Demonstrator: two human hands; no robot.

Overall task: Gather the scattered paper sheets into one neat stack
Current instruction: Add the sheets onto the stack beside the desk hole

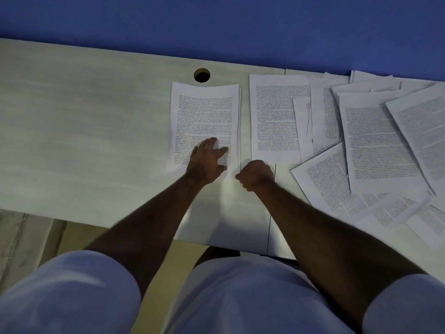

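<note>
On the pale wood-grain desk [96, 131] we're keeping a part-built stack of white printed paper sheets [204, 112], just below the round cable hole [201, 75]. Left hand [207, 162] is pressing flat on it, fingers spread; right hand [256, 174] is curling into a fist beside it, apparently holding nothing. Lots left: loose overlapping sheets [375, 141] sprawling to the right w/ one single page [274, 116] nearest. Nothing's blocking.
</note>
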